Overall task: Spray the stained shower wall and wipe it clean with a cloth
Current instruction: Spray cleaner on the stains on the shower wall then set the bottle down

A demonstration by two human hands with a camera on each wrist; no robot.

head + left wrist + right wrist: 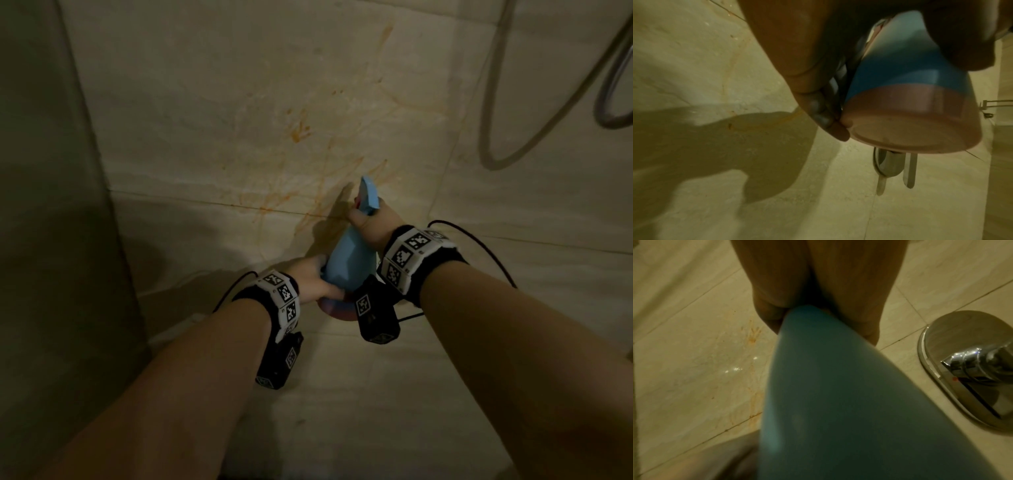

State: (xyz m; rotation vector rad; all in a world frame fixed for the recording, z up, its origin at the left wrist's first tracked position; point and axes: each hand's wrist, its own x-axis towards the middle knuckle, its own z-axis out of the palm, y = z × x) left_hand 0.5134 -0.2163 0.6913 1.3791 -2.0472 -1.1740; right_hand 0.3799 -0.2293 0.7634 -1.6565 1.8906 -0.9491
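Both forearms are reaching in from the near edge, wristbands strapped on, meeting at the bottle (346, 260). Fingers (818, 116) of the left hand (310, 277) are curling round the bottle's lower body, just above its pinkish base, seemingly steadying the weight so the nozzle stays aimed. Fingers of the right hand (371, 224) are wrapping the bottle's neck under the blue spray head (369, 195); whether one is sitting on the trigger is hidden. The head is pointing at the wall (205, 85), close to it, and the bottle is tilting forward, which suits spraying.

Above and left of the bottle, orange stains (299, 132) are streaking across the tiles, with more trailing down along the grout line beside the spray head. Wet glints are showing on the tile left of the bottle in the right wrist view, so some spray has probably landed. Right of the bottle, a chrome valve (970, 369) is sitting on the wall; a hose (496, 102) is looping above it. No cloth is showing, so wiping looks not yet begun.
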